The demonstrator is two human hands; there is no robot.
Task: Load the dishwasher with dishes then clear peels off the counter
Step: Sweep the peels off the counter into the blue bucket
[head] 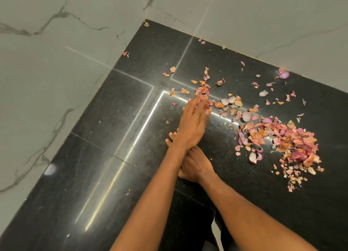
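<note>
Pink and orange onion peels lie strewn over the black stone counter (113, 156). The biggest heap of peels (282, 139) sits to the right of my hands. A smaller cluster of peels (203, 88) lies at the fingertips of my left hand (194, 119), which is stretched out flat with straight fingers touching those peels. My right hand (196, 167) rests on the counter beneath my left wrist; its fingertips poke out on the wrist's left side and it holds nothing that I can see. No dishwasher or dishes are in view.
The counter fills a corner between two white marble-patterned walls (56, 81). Loose peels reach the far corner (146, 24) and the back wall, including a larger purple piece (283, 74). The counter's front edge (194, 194) runs just below my right hand.
</note>
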